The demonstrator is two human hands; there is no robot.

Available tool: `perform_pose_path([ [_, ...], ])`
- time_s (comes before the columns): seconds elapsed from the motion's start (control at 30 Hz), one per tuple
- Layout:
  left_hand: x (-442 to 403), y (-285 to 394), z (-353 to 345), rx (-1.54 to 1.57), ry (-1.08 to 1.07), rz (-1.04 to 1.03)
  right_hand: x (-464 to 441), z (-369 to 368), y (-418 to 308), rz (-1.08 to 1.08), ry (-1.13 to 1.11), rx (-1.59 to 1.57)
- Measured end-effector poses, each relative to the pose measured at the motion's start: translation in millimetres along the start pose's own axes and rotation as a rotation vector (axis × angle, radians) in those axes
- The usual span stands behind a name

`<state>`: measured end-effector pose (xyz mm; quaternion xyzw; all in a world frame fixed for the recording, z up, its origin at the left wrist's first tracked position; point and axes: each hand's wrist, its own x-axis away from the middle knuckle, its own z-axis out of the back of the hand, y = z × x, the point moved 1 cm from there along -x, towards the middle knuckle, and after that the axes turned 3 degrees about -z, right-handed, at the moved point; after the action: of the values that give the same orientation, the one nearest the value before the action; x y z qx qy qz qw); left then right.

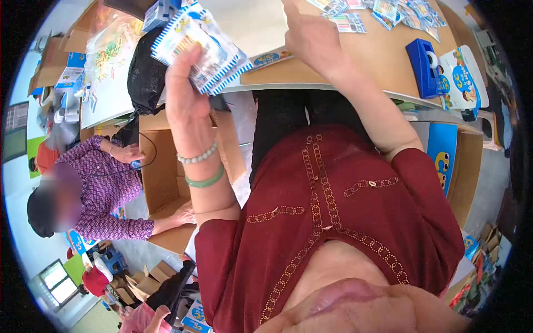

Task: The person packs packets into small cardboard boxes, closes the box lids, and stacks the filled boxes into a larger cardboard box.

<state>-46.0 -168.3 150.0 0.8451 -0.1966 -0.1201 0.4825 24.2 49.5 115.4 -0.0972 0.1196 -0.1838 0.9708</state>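
Note:
My left hand (187, 91) is closed around a small stack of flat packets (208, 47) with blue-and-white striped ends; coloured stick shapes show on the front one. It holds them up over the table's near edge. My right hand (313, 41) reaches over the white and tan tabletop (366, 61), its index finger stretched out toward the top of the view. The other fingers are partly hidden, and nothing shows in this hand. Beyond it, more striped packets (411, 14) lie in a loose pile. A flat blue-and-white printed piece (269, 58) lies between my hands.
A blue tape dispenser (423, 69) stands at the table's right edge beside a printed bag (463, 80). On the left are a black bag (145, 75) and a clear bag of small coloured pieces (108, 55). A co-worker (105, 183) reaches into an open carton (161, 172).

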Motion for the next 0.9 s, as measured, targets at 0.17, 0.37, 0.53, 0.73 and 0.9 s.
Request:
perform_pose_path([
  [0.17,-21.4,-7.6,-43.6,-0.465,-0.041,-0.140,22.2,-16.0,9.4,0.064,0.191,-0.124],
  [0.37,-56.3,-43.8,-44.5,-1.534,0.057,-0.185,25.4,-19.8,11.7,0.092,0.097,-0.234],
  [0.53,-65.0,-67.8,-65.3,-1.792,0.003,-0.075,23.3,-22.2,5.3,0.023,0.037,-0.235],
  [0.73,-59.5,-84.5,-66.6,-1.843,-0.040,0.020,24.2,-17.5,11.5,0.024,-0.051,-0.279],
  [0.9,-53.7,-71.7,-49.0,-1.632,-0.102,-0.111,23.4,-3.4,25.7,0.046,-0.150,-0.398],
])
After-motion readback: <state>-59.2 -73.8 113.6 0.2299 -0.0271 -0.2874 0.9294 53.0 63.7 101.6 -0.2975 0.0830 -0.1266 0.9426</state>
